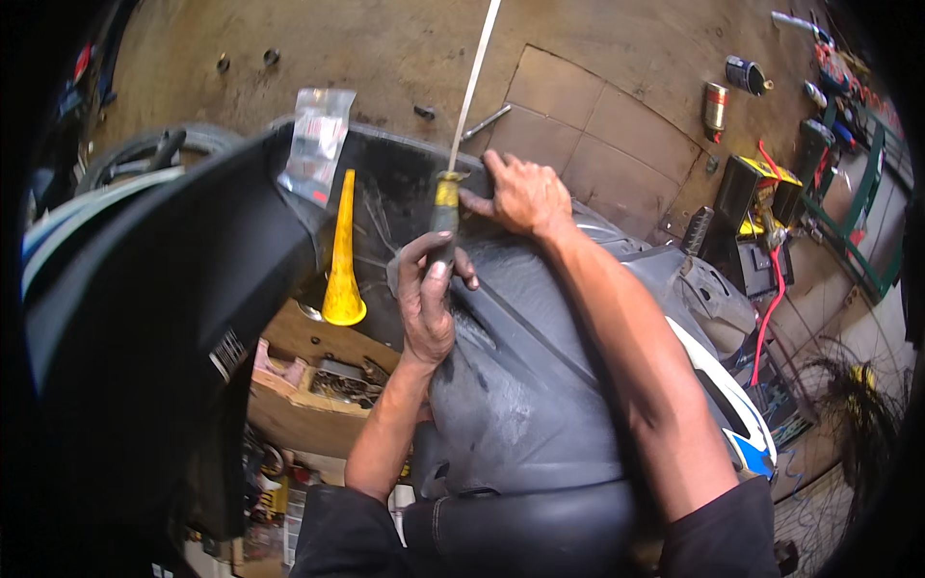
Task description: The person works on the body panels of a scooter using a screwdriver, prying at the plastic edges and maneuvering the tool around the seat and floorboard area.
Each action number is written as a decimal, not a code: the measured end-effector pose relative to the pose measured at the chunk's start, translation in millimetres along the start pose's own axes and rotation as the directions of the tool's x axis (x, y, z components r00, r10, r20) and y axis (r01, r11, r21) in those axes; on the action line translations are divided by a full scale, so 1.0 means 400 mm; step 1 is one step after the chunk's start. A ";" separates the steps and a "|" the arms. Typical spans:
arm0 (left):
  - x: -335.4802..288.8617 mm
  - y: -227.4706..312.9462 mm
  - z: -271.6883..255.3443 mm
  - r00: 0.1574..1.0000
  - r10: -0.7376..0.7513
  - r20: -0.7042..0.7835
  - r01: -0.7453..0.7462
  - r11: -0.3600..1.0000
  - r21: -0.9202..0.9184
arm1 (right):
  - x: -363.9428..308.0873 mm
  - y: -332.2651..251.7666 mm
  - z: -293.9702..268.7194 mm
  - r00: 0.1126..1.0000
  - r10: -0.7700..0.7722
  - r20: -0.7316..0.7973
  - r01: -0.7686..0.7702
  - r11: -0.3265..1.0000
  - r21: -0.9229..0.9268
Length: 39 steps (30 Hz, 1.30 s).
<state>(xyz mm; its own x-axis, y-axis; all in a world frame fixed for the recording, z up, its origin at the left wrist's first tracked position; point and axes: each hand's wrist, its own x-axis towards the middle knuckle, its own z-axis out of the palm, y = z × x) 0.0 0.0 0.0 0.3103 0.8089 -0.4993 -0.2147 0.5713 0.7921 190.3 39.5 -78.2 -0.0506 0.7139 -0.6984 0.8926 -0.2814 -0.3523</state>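
A long-shafted screwdriver [444, 207] with a worn yellow-and-dark handle stands nearly upright in my left hand [429, 308]. My left fingers wrap the handle's lower end, and the pale shaft runs up past the top edge. To its right, my right hand [530, 197] rests at the far edge of the grey plastic scooter body [520, 385], thumb apart from the index finger and near the screwdriver; its other fingers are partly hidden. A yellow funnel [343, 279] lies to the left of my left hand on black plastic, below a clear plastic packet [320, 135].
A large black panel [193, 260] curves along the left. Below the funnel is a wooden box [299, 419] with metal parts. On the floor at right lie a spray can [715, 108], an open tin [744, 73], a red hose [768, 318] and a green frame [858, 279].
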 end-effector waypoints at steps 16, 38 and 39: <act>-0.081 0.075 -0.013 0.943 0.331 0.035 -0.303 0.810 0.502 | -0.107 -0.098 -0.071 0.344 -0.748 -0.568 0.839 0.516 -0.171; -0.135 -0.176 -0.224 0.798 0.256 -0.545 0.368 0.510 0.778 | -0.078 -0.364 -0.395 0.611 -0.384 -0.692 0.759 0.533 0.374; -0.133 -0.173 -0.226 0.799 0.245 -0.549 0.369 0.520 0.770 | -0.071 -0.395 -0.391 0.614 -0.382 -0.691 0.754 0.543 0.369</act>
<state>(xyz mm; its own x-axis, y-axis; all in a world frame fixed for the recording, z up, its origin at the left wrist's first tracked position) -85.1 -70.1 -60.1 -0.3129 0.8626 -0.3974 0.7163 0.4891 0.4977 120.8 163.9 94.5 -0.0619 0.9887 0.1364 0.2813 0.1484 -0.9481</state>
